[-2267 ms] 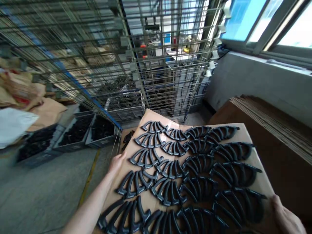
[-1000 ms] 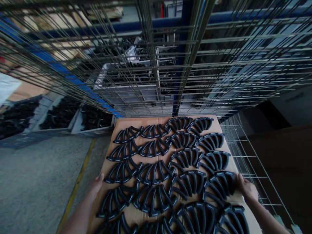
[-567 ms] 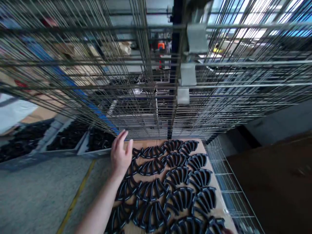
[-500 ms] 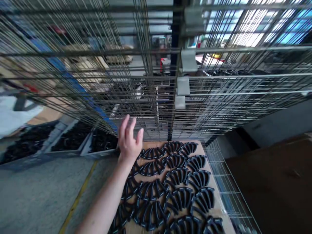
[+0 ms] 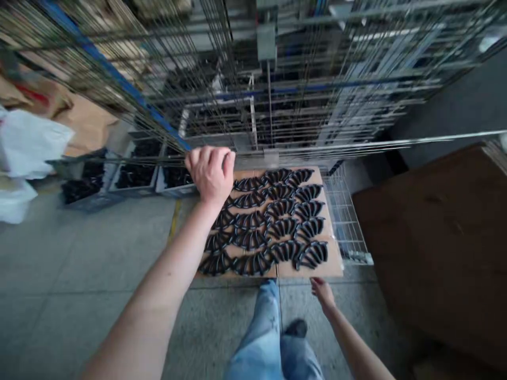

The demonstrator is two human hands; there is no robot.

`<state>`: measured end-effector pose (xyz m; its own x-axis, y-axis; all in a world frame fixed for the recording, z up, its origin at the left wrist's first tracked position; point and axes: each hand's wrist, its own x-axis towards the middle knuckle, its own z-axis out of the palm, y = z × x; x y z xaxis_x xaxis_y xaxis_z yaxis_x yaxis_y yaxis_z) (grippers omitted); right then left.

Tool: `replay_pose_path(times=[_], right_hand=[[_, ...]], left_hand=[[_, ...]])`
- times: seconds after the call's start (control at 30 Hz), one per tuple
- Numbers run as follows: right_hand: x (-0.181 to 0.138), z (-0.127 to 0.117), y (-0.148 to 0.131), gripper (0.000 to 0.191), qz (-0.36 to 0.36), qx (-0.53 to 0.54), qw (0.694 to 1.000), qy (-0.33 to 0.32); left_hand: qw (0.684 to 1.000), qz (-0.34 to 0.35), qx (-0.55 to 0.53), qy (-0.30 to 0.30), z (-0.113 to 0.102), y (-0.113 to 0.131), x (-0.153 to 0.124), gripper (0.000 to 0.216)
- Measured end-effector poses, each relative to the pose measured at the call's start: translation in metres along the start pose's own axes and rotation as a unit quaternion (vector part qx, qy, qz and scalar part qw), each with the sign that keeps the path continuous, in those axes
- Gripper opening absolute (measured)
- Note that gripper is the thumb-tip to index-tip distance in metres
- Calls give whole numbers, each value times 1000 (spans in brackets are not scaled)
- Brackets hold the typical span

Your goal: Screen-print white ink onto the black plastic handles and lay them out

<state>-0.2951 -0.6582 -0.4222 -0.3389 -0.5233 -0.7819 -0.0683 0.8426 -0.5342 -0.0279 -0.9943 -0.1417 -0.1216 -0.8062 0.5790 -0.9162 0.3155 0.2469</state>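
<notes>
Curved black pieces nest on brown cardboard sheet, likely saving space; above it, left hand grips wire rack; right hand unclear.

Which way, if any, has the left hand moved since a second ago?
Yes: the left hand moved off the cardboard and up, toward the lower end of the blue bar.

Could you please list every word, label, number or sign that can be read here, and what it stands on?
No text can be read.
Tan wrapping with a red patch: too blurred to tell whether it is print.
Flat brown cardboard sheet under the curved black parts: no lettering shows.
</notes>
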Motion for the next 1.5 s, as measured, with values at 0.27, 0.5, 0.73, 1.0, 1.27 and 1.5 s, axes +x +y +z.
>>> replay_pose_path(times=[0.27,0.5,0.73,1.0,1.27,1.5], right_hand=[[9,92,58,26,121,181,973,-71],[52,165,63,39,131,267,950,-90],[90,182,58,50,94,314,938,-111],[65,136,86,52,132,268,951,-83],[36,93,94,39,153,154,972,-86],[13,-17,82,29,123,34,992,16]], left_hand=[[927,-75,-8,-367,19,-2,-315,31],[835,-103,25,-540,110,-12,-412,27],[821,-97,37,-562,127,-22,-432,27],[787,-98,24,-609,147,-26,-439,37],[754,-100,29,-649,150,-29,-442,46],[752,-68,47,-654,126,-3,-407,48]])
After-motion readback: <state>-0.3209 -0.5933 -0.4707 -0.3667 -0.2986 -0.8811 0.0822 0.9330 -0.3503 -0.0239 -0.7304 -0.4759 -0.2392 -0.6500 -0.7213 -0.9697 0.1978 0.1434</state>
